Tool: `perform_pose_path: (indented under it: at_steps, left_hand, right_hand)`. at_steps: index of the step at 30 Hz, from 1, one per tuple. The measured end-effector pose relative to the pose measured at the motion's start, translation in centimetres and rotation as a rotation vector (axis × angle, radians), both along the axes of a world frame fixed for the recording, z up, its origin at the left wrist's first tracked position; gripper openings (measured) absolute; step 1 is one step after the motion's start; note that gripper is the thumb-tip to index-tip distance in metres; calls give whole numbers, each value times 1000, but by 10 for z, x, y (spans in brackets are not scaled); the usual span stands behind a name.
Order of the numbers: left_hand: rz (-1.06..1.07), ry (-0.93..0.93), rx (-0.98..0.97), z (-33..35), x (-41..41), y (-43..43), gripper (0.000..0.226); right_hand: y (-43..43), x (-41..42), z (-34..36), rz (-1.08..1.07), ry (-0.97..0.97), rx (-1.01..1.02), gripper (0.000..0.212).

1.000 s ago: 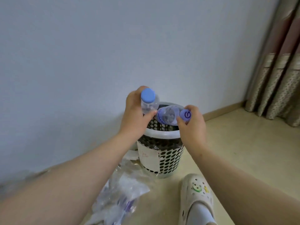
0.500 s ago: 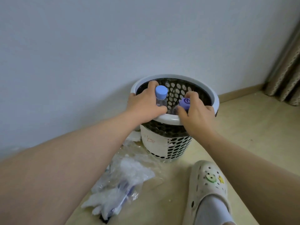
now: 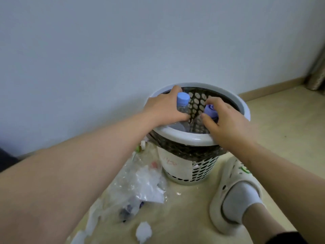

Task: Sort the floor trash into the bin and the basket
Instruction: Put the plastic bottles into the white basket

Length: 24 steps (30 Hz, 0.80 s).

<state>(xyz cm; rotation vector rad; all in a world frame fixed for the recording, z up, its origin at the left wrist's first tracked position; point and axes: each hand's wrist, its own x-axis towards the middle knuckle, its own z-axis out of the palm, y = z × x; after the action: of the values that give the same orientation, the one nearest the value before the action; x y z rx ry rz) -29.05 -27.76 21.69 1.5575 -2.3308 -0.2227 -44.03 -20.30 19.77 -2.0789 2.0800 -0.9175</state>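
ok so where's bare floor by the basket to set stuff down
Widest bare floor lies right of the basket, bordered by baseboard and slipper. A narrower strip runs in front, between slipper and plastic pile. Crowded: the basket's left side, taken by that pile, and its mouth, where left hand grips a blue-capped bottle and right hand a purple-capped bottle.

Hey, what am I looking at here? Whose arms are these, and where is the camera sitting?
No machine here: these are a person's bare arms, filmed by a camera worn on their head, looking down. The left hand grips a blue-capped bottle; the right hand grips a purple-capped bottle. Both bottles are partly inside a white perforated basket on the floor by the wall. Beside it lie crumpled clear plastic, a white wad and the person's foot in a cream clog.
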Motion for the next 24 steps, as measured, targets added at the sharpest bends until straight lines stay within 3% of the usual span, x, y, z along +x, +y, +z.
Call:
perform_pose_path:
  at_steps: [5,8,11,14,17,21,24]
  left_hand:
    - [75,-240,42,-9,10,23,21]
    - [54,-358,177,-9,7,26,20]
    - [46,-358,263,-11,6,23,24]
    - [74,-271,204,-13,3,21,23]
    - [105,-59,107,-10,4,25,27]
    - [124,188,-96,-3,26,40,32]
    - [136,293,-138,4,60,57,35]
  right_hand:
    - [6,10,2,-34,18,168,41]
    - [0,13,8,-32,202,390,32]
    - [-4,16,9,-23,241,452,28]
    - [-6,18,8,-78,156,340,26]
    - [-7,20,5,-119,60,198,25]
    - [1,44,13,-9,-32,84,26]
    - [12,77,23,112,-51,-35,32]
